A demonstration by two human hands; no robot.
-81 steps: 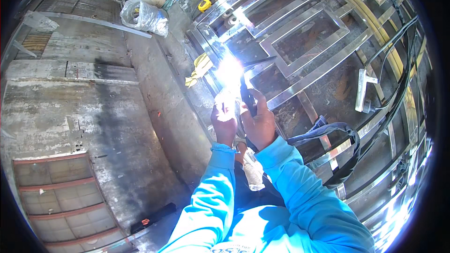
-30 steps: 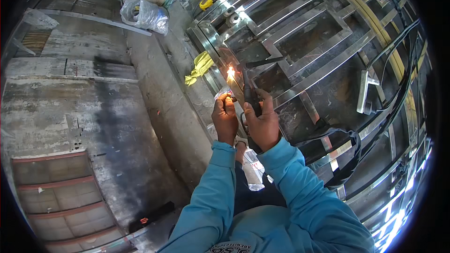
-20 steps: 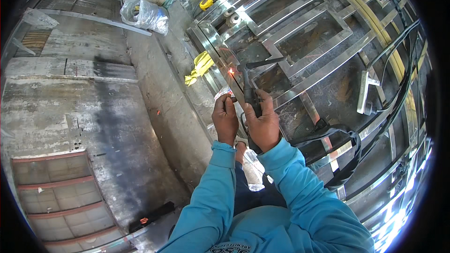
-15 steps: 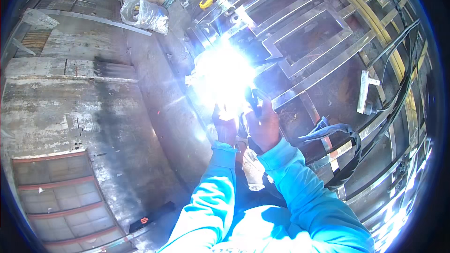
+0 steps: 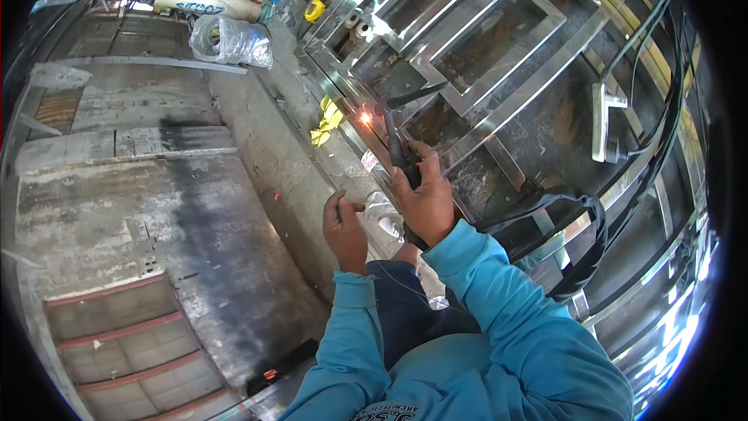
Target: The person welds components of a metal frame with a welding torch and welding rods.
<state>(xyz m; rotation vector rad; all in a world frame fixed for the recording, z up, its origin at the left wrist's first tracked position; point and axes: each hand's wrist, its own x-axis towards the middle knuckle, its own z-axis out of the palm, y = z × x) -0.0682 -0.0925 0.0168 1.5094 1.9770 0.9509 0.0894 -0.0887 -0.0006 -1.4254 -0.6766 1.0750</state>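
My right hand point(image 5: 427, 201) is wrapped round a black TIG welding torch point(image 5: 397, 144), whose long back cap points up and to the right. Beside the torch head, a small orange spot point(image 5: 366, 118) glows on a shiny metal tube frame point(image 5: 499, 121). To the left of the torch and lower, my left hand point(image 5: 345, 235) hangs off the frame with its fingers curled and its thumb toward the right. What it holds, if anything, is too thin to make out. A thin wire point(image 5: 409, 289) curves below it, across my lap.
Crumpled yellow material point(image 5: 327, 120) lies left of the glowing spot. Dark cables point(image 5: 596, 242) run over the frame at right, near a metal clamp-like piece point(image 5: 601, 123). A clear plastic bag point(image 5: 231, 40), a tape measure point(image 5: 314, 10) and a white cylinder point(image 5: 206, 0) lie at the far side.
The blinding arc has gone out, leaving a glowing spot. My left hand has drawn back to the left, away from the weld; the right hand has shifted slightly left with the torch.
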